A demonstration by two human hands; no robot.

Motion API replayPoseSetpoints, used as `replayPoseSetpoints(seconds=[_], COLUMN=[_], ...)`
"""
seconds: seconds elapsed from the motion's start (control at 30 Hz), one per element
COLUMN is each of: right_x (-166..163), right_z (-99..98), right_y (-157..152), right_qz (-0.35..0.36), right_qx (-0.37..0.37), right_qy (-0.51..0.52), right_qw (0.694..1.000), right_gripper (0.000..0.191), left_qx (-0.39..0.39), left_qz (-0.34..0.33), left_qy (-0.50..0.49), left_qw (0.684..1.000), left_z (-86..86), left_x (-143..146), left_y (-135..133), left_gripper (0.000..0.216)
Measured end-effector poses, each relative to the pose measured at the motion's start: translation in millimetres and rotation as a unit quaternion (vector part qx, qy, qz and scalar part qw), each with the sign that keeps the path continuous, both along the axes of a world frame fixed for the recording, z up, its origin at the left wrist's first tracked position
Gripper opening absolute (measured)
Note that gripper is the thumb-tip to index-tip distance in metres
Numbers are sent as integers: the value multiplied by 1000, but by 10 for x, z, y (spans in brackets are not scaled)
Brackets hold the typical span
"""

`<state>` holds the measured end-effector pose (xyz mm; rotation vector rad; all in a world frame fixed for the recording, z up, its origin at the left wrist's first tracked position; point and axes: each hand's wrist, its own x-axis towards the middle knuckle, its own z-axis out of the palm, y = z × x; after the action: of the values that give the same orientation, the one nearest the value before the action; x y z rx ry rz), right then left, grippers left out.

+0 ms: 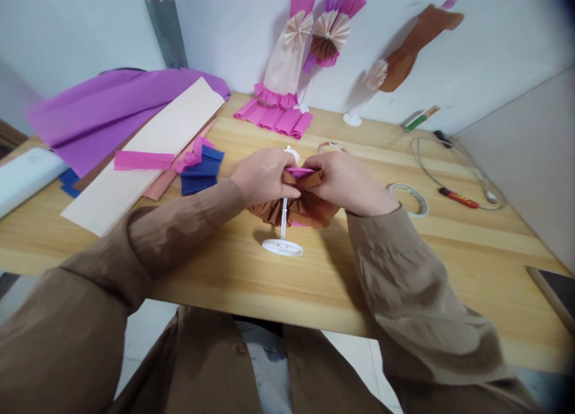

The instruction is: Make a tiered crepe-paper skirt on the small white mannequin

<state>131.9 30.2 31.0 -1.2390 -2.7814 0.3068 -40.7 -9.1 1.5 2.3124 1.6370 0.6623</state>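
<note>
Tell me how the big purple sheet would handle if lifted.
The purple sheet is probably floppy, judging by its soft folds. It looks thin, so likely light for its size. Lifting it may shift the pale strip overlapping it.

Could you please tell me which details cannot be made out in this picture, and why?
All in the head view:
- White plastic round-based stand: upper stem partly hidden by the bare left hand.
- Crinkled brown paper: partly covered by both hands; far side turned away.
- Patterned pale ring: lower part behind the bare right hand.
- Dark flat object: cut off by the right edge.
- Long white object: cut off by the left edge.
</note>
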Motion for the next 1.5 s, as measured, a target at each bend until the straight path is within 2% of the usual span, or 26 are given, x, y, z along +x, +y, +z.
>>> replayPoseSetpoints(seconds=[0.1,0.17,0.23,0.43,0.57,0.8,0.97,1.13,1.33,1.5], right_x=[-9,-7,8,93,98,74,73,67,73,14], right_z=[-26,-30,-10,123,100,-2,15,12,38,92], right_y=[-4,-1,8,32,48,71,59,50,45,-46], right_qz=[-3,-13,-8,62,45,33,31,18,22,9], right_qx=[19,17,-10,-73,-65,-37,-42,-36,-34,-39], right_qy=[-8,-13,-6,10,14,39,36,29,12,-13], right_qw=[1000,1000,1000,995,997,998,998,999,999,999], right_gripper=[20,18,18,24,24,32,27,24,16,27], left_qx=[5,-1,5,23,21,-21,-9,-16,12,19], left_qz=[48,56,50,35,27,-33,-19,-46,-30,-26], left_qy=[45,47,39,-16,-46,-90,-49,-54,-55,-59], left_qw=[998,997,998,999,998,995,999,997,998,998], left_z=[-11,-29,-52,-98,-79,6,22,47,44,0], left_x=[56,61,45,-15,-47,-117,-124,-175,-158,-112], left_y=[-13,-8,8,69,91,114,121,120,108,101], left_gripper=[24,22,20,17,12,10,16,20,12,14])
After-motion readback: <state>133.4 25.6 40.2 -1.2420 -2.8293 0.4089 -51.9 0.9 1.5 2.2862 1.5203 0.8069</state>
